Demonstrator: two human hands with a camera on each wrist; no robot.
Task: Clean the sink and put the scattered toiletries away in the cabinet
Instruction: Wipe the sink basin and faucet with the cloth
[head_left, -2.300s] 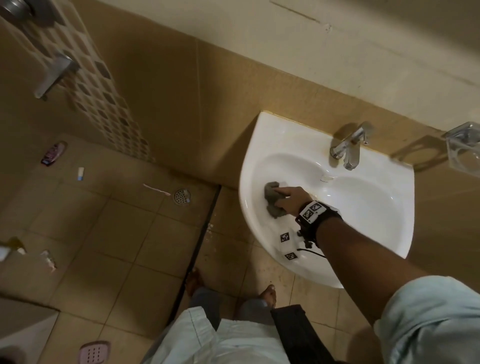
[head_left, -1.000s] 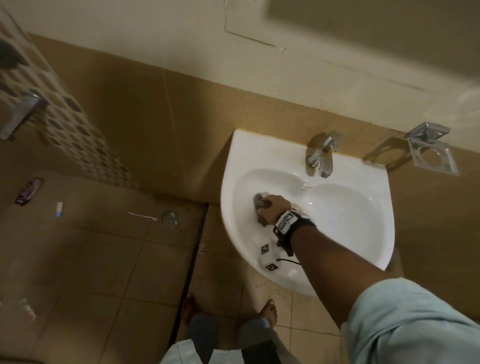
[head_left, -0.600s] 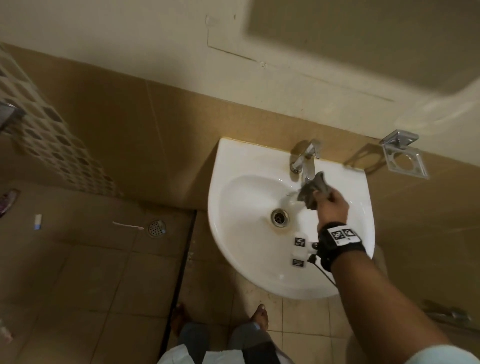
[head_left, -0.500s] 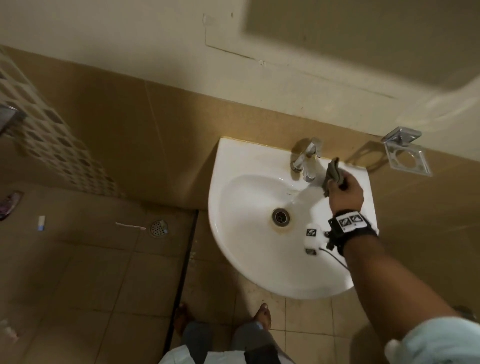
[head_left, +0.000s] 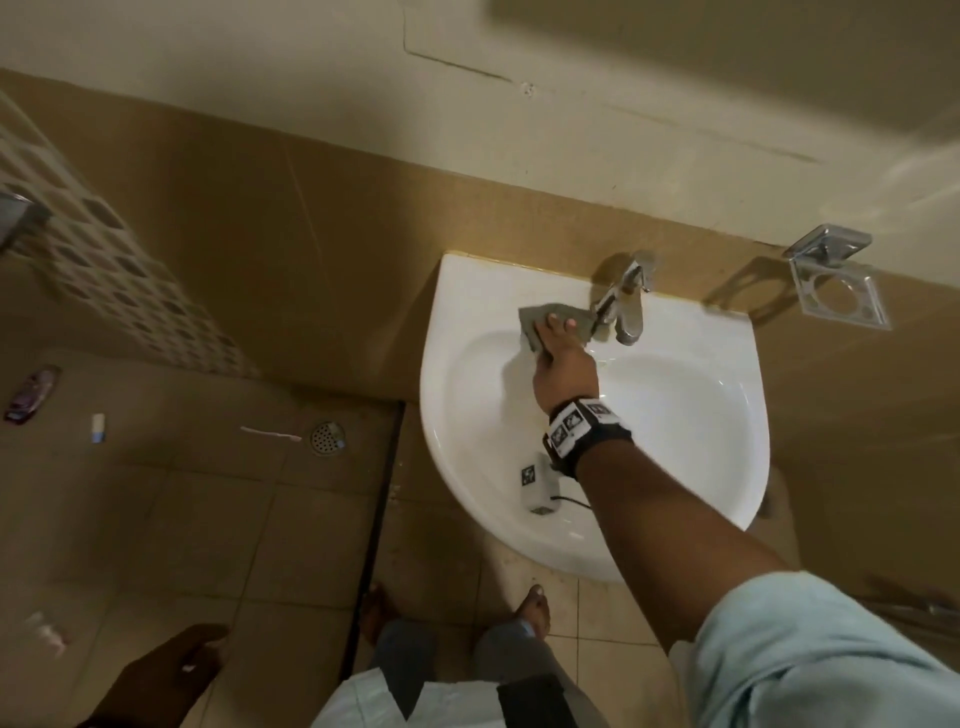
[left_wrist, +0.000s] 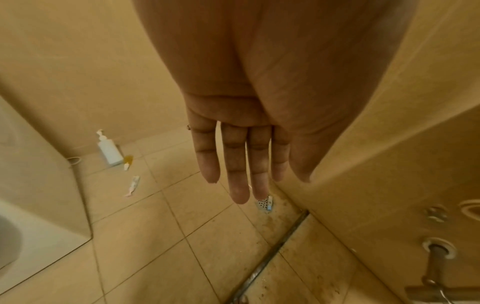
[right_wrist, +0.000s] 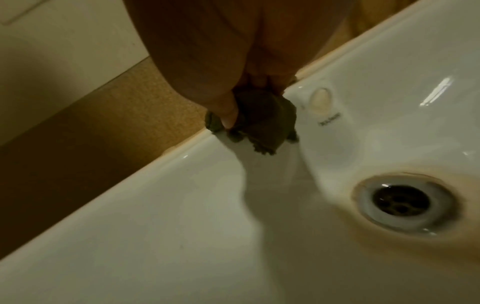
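A white sink (head_left: 675, 415) hangs on the tan tiled wall, with a chrome faucet (head_left: 623, 306) at its back. My right hand (head_left: 558, 332) presses a grey cloth (head_left: 535, 317) onto the sink's back rim, just left of the faucet. In the right wrist view the thumb (right_wrist: 228, 115) pinches the bunched cloth (right_wrist: 262, 117) against the rim, and the stained drain (right_wrist: 401, 202) lies below. My left hand (head_left: 171, 670) hangs at my side, fingers (left_wrist: 239, 164) straight and holding nothing.
Toiletries lie scattered on the floor: a toothbrush (head_left: 270, 433) by the floor drain (head_left: 327, 439), a small tube (head_left: 97, 427), a dark packet (head_left: 31, 395), a pump bottle (left_wrist: 109, 149) and a squeezed tube (left_wrist: 132, 186). A metal holder (head_left: 836, 283) juts from the wall right of the sink.
My right hand carried the cloth from the bowl's left side to the faucet's right, then onto the back rim left of the faucet. My left hand has come into view.
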